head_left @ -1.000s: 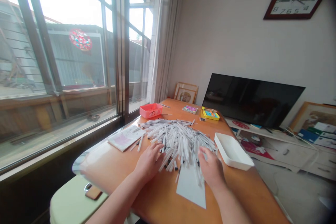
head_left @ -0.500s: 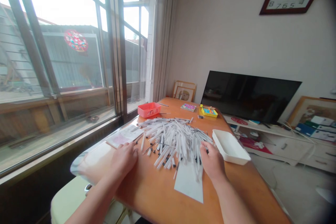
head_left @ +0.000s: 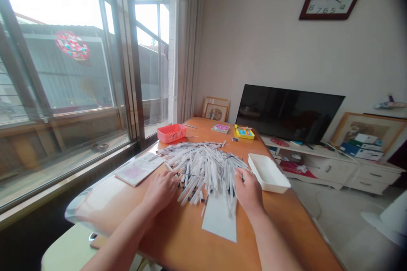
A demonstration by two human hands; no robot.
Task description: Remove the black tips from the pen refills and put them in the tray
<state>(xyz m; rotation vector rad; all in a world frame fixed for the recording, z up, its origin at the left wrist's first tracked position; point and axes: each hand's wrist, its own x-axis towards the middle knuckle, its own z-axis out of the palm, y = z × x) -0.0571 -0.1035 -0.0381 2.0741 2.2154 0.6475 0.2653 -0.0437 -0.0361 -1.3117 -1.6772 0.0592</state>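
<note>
A large heap of translucent white pen-like tubes [head_left: 208, 165], many with black ends, lies spread on the wooden table [head_left: 178, 237]. My left hand [head_left: 163, 188] rests palm down at the heap's left edge, its fingers reaching over the nearest tubes; the fingertips are partly hidden. To the right of the heap, my right hand [head_left: 249, 188] is closed with the thumb on top. A small dark bit shows by its thumb, too little to name. Between the hands, a white sheet of paper [head_left: 219, 222] sticks out from under the tubes.
A white tray [head_left: 270, 173] stands right of my right hand. Farther back are a red basket [head_left: 171, 133], a booklet [head_left: 220, 128] and a yellow box [head_left: 244, 134]. A pad [head_left: 140, 168] lies at left, near the window. A television [head_left: 286, 112] stands beyond the table.
My left hand has moved right, from beside the pad onto the heap's left edge. My right hand stays closed at the heap's right side. The view has turned slightly right.
</note>
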